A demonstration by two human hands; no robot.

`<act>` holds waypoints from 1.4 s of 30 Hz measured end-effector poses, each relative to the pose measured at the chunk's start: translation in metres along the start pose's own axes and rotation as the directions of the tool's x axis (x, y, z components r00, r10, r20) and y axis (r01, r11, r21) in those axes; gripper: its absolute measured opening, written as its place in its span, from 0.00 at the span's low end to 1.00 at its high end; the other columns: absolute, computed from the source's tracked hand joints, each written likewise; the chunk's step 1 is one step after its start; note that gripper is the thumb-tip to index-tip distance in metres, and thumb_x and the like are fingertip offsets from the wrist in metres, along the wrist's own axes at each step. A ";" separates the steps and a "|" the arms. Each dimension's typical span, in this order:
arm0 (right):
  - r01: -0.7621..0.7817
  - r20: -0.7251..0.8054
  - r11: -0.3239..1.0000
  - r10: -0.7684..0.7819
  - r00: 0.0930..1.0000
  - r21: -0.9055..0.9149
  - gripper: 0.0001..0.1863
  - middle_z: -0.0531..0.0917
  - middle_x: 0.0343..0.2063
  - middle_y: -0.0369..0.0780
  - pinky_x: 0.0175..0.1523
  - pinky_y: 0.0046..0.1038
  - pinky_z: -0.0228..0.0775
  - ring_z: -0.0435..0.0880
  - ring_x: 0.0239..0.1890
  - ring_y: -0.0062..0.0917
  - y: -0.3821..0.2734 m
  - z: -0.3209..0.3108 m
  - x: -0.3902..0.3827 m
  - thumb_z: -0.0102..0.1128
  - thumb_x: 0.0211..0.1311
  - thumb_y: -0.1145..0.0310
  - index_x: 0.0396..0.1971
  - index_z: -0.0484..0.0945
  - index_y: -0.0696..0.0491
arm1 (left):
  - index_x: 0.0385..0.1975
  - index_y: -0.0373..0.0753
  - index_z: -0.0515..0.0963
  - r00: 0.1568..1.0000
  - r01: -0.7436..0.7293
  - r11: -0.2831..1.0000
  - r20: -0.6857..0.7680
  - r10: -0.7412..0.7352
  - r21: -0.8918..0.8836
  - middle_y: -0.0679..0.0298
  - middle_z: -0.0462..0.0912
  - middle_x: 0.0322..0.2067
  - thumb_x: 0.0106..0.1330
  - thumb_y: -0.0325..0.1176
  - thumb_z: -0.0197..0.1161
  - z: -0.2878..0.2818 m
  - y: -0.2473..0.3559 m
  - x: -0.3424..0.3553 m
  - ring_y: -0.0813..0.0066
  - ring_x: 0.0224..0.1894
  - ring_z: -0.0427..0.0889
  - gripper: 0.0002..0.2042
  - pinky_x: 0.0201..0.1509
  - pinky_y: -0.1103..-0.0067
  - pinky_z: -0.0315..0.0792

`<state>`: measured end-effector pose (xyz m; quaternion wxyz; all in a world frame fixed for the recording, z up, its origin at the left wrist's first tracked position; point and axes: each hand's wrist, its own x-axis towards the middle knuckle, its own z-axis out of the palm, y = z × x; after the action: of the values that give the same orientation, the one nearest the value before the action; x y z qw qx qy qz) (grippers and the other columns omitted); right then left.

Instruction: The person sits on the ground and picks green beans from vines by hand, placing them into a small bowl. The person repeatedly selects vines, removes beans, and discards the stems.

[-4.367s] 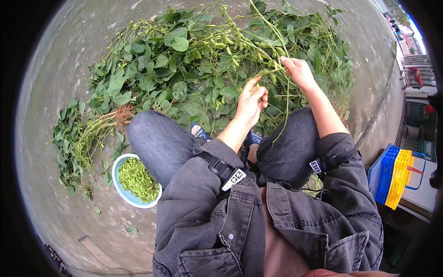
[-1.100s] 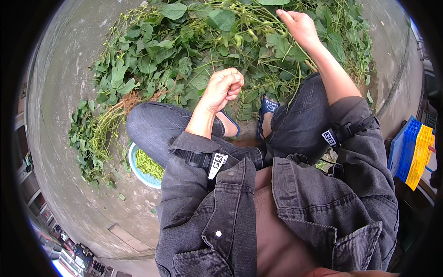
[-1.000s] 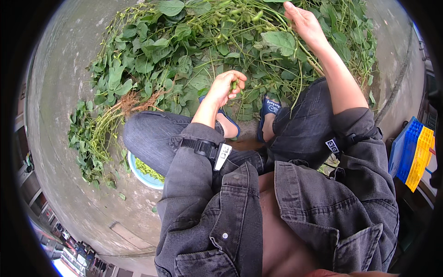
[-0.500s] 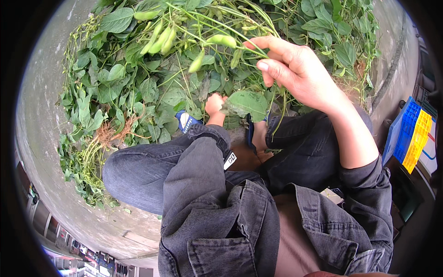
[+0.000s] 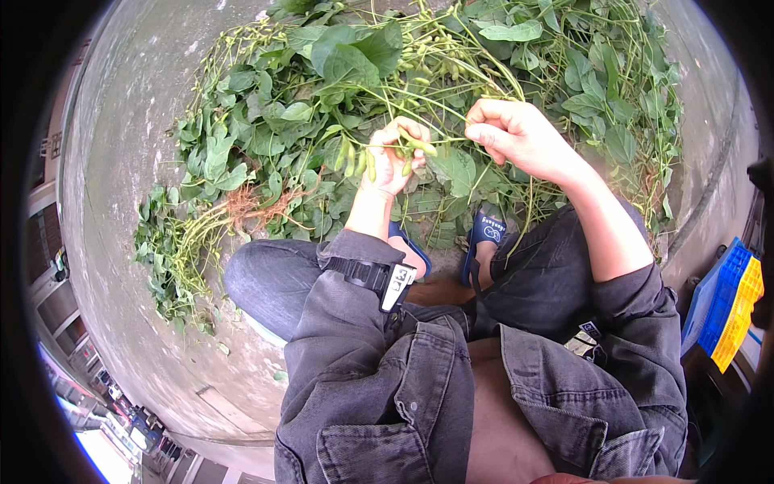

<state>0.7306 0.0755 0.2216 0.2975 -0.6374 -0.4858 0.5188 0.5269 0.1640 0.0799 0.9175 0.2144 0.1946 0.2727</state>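
Observation:
My left hand (image 5: pixel 390 158) is curled at a cluster of green soybean pods (image 5: pixel 352 157), some hanging below its fingers and one poking out past the fingertips. Just to the right, my right hand (image 5: pixel 522 139) pinches a thin green soybean stem (image 5: pixel 448 140) between thumb and forefinger. That stem runs leftward to the pods at my left hand. Broad leaves (image 5: pixel 355 55) stand out beyond both hands. Under the hands spreads a heap of cut soybean plants (image 5: pixel 274 113) with leaves, stems and pods. What lies inside my left palm is partly hidden.
Brown roots (image 5: pixel 256 208) show at the heap's left side. My feet in blue slippers (image 5: pixel 488 229) rest at its near edge, between my bent knees. Grey concrete floor (image 5: pixel 121 202) surrounds the plants. Blue and yellow plastic crates (image 5: pixel 720 302) stand at the right.
My left hand has risen from low among the leaves to the pods beside my right hand. My right hand still pinches the stem. The view has shifted, showing more floor at left.

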 end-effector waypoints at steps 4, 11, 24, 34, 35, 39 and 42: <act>0.068 -0.054 0.984 -0.078 0.996 -0.166 0.10 0.74 0.14 0.31 0.25 0.21 0.61 0.69 0.17 0.13 -0.007 0.012 0.001 0.57 0.64 0.63 0.30 0.75 0.55 | 0.37 0.35 0.74 0.992 -0.036 0.999 0.122 0.039 -0.027 0.56 0.77 0.31 0.56 0.39 0.58 0.035 0.032 -0.038 0.73 0.26 0.72 0.15 0.21 0.83 0.64; 0.195 -0.122 0.875 -0.274 0.954 -0.443 0.09 0.74 0.14 0.36 0.27 0.25 0.64 0.71 0.18 0.18 -0.013 0.034 -0.008 0.60 0.60 0.66 0.30 0.74 0.56 | 0.46 0.34 0.73 0.997 -0.084 0.990 0.010 0.083 0.115 0.63 0.77 0.31 0.65 0.47 0.57 0.066 0.025 -0.074 0.82 0.23 0.68 0.21 0.20 0.87 0.60; 0.122 -0.210 0.948 -0.188 0.959 -0.295 0.13 0.79 0.16 0.39 0.27 0.27 0.66 0.75 0.19 0.20 -0.018 0.067 -0.015 0.58 0.61 0.62 0.27 0.78 0.58 | 0.43 0.35 0.72 0.989 0.142 0.963 -0.076 -0.127 0.228 0.68 0.69 0.26 0.69 0.46 0.54 0.086 0.006 -0.099 0.84 0.21 0.64 0.18 0.19 0.88 0.56; 0.144 -0.052 0.987 -0.148 0.988 -0.072 0.11 0.80 0.16 0.39 0.31 0.26 0.72 0.82 0.23 0.22 -0.024 0.076 -0.020 0.60 0.60 0.65 0.28 0.78 0.59 | 0.31 0.37 0.71 0.977 0.212 0.973 -0.053 -0.208 0.095 0.65 0.71 0.23 0.70 0.43 0.55 0.082 0.002 -0.101 0.83 0.19 0.66 0.14 0.15 0.88 0.56; 0.112 -0.017 0.993 -0.111 0.994 0.032 0.11 0.80 0.16 0.39 0.31 0.26 0.73 0.82 0.23 0.23 -0.023 0.075 -0.020 0.60 0.60 0.65 0.27 0.78 0.59 | 0.31 0.37 0.71 0.979 0.205 0.972 -0.030 -0.203 0.115 0.65 0.71 0.23 0.69 0.43 0.55 0.083 0.002 -0.101 0.83 0.19 0.66 0.14 0.15 0.88 0.56; 0.185 -0.172 0.923 -0.253 0.952 -0.336 0.17 0.75 0.13 0.42 0.26 0.29 0.67 0.75 0.17 0.24 -0.017 0.072 -0.014 0.59 0.60 0.59 0.23 0.76 0.59 | 0.31 0.36 0.71 0.952 0.292 0.953 0.075 -0.298 0.074 0.65 0.71 0.23 0.71 0.40 0.52 0.092 0.002 -0.102 0.83 0.18 0.65 0.13 0.15 0.88 0.56; 0.172 -0.255 0.931 -0.260 0.931 -0.323 0.17 0.73 0.12 0.43 0.25 0.30 0.64 0.70 0.15 0.24 -0.011 0.069 -0.006 0.59 0.59 0.59 0.21 0.76 0.58 | 0.29 0.36 0.71 0.958 0.286 0.958 0.044 -0.285 -0.035 0.65 0.71 0.21 0.71 0.36 0.49 0.106 0.001 -0.104 0.83 0.17 0.64 0.11 0.14 0.87 0.56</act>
<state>0.6613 0.0654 0.2142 0.3235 -0.6863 -0.5762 0.3039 0.4959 0.0734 0.1937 0.9551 0.1702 0.2002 0.1373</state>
